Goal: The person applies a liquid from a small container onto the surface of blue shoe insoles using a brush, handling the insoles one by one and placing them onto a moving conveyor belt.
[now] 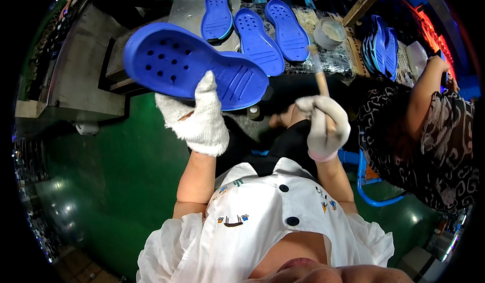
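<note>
My left hand point(198, 124), in a white knit glove, grips a blue shoe sole point(202, 70) with the thumb on its upper face. Holes run through the broad end of the sole, and ridges cross its other end. In my gloved right hand point(327, 126) is a brush point(322, 83), its wooden handle held upright and its bristles pointing away from me. The bristles are near a round pot point(330, 33) on the bench, but I cannot tell whether they touch it. Three more blue soles point(258, 43) lie on the bench beyond my hands.
The bench point(188, 5) is partly metal and partly wrapped in shiny film. At the right, several blue soles stand in a stack point(379, 48). A co-worker in a dark patterned top point(419, 131) sits close on that side. A grey metal cabinet point(76, 66) stands at the left.
</note>
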`<state>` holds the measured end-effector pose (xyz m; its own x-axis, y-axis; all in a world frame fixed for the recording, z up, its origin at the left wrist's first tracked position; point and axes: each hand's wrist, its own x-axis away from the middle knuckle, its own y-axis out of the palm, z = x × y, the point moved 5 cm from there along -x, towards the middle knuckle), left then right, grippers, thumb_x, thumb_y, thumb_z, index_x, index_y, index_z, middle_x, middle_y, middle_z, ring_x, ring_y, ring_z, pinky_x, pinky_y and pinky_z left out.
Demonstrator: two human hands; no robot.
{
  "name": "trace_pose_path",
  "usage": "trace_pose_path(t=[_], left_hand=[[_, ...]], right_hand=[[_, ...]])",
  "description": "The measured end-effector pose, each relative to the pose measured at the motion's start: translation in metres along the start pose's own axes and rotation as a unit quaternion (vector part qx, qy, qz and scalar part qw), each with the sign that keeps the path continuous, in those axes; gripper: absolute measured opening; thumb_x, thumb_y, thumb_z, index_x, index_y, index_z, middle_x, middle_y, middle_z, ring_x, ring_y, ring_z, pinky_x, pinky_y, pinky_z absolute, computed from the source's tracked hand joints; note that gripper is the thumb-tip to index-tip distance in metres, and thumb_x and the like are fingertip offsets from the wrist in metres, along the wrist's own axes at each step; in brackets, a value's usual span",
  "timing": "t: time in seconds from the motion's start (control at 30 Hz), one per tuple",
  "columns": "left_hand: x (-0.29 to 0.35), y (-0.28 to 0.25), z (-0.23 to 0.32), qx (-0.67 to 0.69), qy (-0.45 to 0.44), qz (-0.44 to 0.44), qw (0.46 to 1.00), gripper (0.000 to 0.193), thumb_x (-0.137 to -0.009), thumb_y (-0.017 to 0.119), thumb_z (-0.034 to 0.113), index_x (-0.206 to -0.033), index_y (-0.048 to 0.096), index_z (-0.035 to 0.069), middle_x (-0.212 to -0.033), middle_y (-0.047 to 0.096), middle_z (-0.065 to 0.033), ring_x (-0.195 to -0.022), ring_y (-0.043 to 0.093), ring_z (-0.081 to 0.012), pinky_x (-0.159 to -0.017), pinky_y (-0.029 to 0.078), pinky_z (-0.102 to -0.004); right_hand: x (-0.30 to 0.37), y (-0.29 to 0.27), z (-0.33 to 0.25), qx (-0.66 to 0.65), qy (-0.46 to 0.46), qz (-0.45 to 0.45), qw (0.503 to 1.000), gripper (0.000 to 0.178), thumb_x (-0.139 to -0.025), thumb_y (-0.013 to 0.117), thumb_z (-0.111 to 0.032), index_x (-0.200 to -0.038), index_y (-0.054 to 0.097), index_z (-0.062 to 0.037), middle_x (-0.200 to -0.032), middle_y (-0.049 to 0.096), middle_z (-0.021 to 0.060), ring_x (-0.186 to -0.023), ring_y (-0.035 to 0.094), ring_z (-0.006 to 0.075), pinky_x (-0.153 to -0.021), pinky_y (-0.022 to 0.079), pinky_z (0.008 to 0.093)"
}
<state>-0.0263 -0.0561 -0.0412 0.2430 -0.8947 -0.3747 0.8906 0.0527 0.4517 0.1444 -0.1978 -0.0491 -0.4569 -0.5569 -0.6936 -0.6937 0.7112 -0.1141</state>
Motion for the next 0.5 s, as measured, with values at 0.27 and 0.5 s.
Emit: trace_pose_path(t=[0.27, 0.5], left_hand=[[0.024, -0.027, 0.017, -0.06, -0.077, -0.012, 0.995, 0.057, -0.073, 0.069, -0.003, -0.125, 0.045, 0.003, -0.116, 0.055, -0.0129, -0.097, 0.058, -0.0211, -0.087, 0.05, -0.0363], [0.027, -0.026, 0.006, 0.073, -0.121, -0.03, 0.99, 0.051, -0.074, 0.066, -0.006, -0.12, 0.048, 0.003, -0.11, 0.057, -0.0115, -0.091, 0.06, -0.0192, -0.082, 0.052, -0.0348]], right_hand=[[-0.005, 0.025, 0.011, -0.076, 0.218, -0.012, 0.973, 0.038, -0.072, 0.067, 0.005, -0.106, 0.051, 0.0001, -0.081, 0.064, 0.0082, -0.071, 0.062, 0.0104, -0.065, 0.051, 0.0215], [-0.012, 0.021, 0.012, -0.122, 0.325, -0.104, 0.932, 0.03, -0.075, 0.062, 0.004, -0.102, 0.05, -0.0004, -0.078, 0.057, 0.0044, -0.07, 0.055, 0.0065, -0.065, 0.047, 0.0202]])
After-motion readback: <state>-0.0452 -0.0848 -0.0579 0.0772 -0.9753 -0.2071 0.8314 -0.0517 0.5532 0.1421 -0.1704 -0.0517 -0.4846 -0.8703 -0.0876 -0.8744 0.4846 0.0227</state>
